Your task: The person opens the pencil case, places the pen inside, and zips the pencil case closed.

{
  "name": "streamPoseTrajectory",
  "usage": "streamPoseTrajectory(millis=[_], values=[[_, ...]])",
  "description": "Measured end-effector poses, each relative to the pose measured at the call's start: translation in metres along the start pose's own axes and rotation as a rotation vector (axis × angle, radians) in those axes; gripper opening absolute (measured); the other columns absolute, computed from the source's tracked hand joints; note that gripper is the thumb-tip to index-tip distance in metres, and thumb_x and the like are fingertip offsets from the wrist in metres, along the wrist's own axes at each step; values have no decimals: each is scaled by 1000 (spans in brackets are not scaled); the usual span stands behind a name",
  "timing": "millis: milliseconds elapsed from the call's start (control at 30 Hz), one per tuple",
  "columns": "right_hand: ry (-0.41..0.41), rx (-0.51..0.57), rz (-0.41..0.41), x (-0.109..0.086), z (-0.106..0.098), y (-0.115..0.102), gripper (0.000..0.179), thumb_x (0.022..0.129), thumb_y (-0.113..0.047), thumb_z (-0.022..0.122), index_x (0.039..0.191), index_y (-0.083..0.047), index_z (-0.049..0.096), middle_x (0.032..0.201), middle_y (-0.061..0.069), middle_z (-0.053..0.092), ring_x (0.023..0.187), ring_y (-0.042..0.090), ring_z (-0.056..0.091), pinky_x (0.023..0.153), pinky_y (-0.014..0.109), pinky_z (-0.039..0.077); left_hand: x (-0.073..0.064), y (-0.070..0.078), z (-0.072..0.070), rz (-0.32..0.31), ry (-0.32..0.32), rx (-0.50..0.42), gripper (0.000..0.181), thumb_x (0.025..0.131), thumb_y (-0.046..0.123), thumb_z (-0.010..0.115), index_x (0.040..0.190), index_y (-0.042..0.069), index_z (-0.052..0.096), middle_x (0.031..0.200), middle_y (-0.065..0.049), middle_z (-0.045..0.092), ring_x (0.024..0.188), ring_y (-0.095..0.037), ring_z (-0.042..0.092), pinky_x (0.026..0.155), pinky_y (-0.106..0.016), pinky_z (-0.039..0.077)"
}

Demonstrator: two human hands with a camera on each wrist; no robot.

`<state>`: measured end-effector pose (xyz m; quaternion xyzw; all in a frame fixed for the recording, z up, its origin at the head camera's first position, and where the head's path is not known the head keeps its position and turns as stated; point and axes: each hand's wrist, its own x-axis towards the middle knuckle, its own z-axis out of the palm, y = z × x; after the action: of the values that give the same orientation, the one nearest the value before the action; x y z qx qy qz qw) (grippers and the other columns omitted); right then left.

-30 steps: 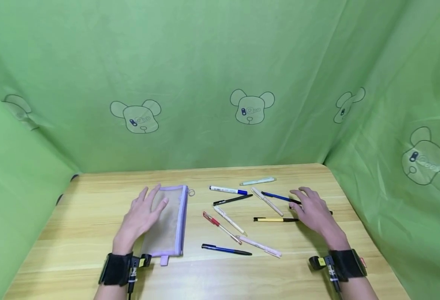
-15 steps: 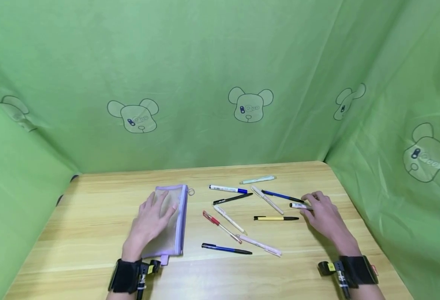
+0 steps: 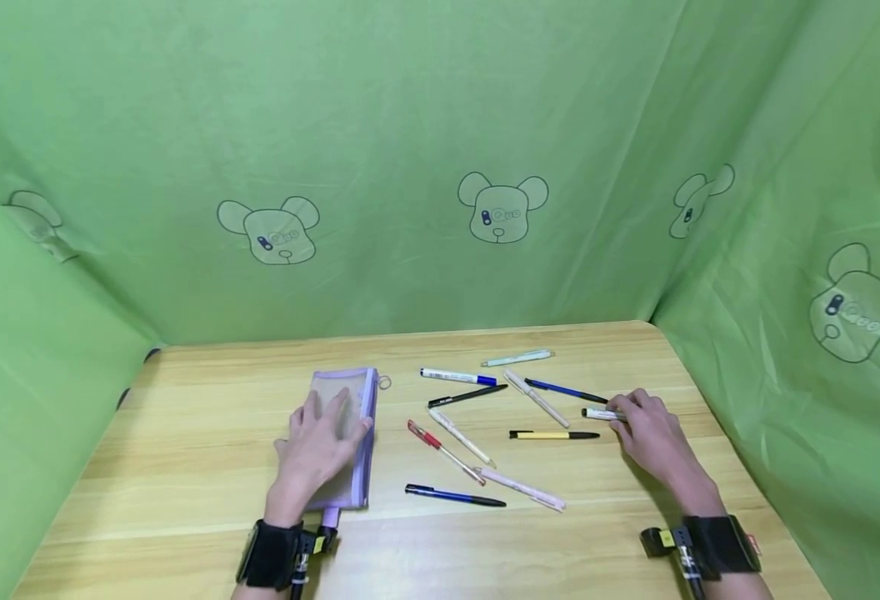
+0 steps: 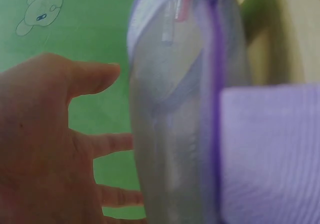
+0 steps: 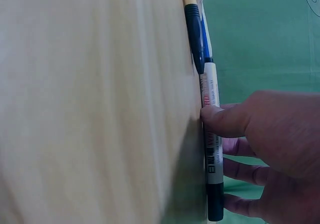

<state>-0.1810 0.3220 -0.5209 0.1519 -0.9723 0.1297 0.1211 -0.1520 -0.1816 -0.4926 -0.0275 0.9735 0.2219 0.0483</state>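
A mesh zip pouch with lilac edging lies on the left of the table in the head view. My left hand rests over it with fingers spread, the thumb by its right edge. In the left wrist view the pouch shows side-on, fingertips at its near side. On the right, my right hand pinches a white marker with a black cap between thumb and fingers; it lies along the tabletop in the right wrist view. Just left of that hand are a blue pen and a yellow-and-black pen.
Several more pens are scattered mid-table, among them a blue-capped whiteboard marker, a red pen, a pink pen and a dark blue pen. A green cloth hangs behind the wooden table and at both sides.
My left hand has moved right and down onto the pouch. My right hand has shifted right, off the blue and yellow pens, and its fingers have closed on the white marker.
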Motion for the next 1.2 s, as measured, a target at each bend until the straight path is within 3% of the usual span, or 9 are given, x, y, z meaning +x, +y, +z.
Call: streamPoseTrajectory(millis=[200,567,1000,1200], values=[[-6,-9,21,-2,2,0,16,86,-6,72,102,-7,68,96,17,61,84,38,56,61,52,48,1,2,4,3,-1,17,80,92,59,50,156,15,29,157,-35,2,135,-60,14,92,-87,11],[22,-10,3,-7,3,1,16,86,-6,72,101,-8,67,91,14,61,80,35,55,58,48,48,0,5,4,7,-6,35,79,91,54,54,155,13,32,156,-37,4,135,-60,15,93,-87,11],[-2,-2,0,-8,-1,-6,23,80,3,74,101,-4,68,85,9,60,75,29,56,59,45,50,1,-1,4,-1,-8,-14,73,97,56,40,157,16,26,155,-39,4,133,-63,15,96,-85,14],[-17,22,7,-6,-6,-11,22,82,2,72,104,-1,68,86,12,60,72,27,55,56,43,50,2,-2,2,-9,-14,-35,69,100,55,34,157,17,26,154,-40,5,134,-62,14,96,-84,13]])
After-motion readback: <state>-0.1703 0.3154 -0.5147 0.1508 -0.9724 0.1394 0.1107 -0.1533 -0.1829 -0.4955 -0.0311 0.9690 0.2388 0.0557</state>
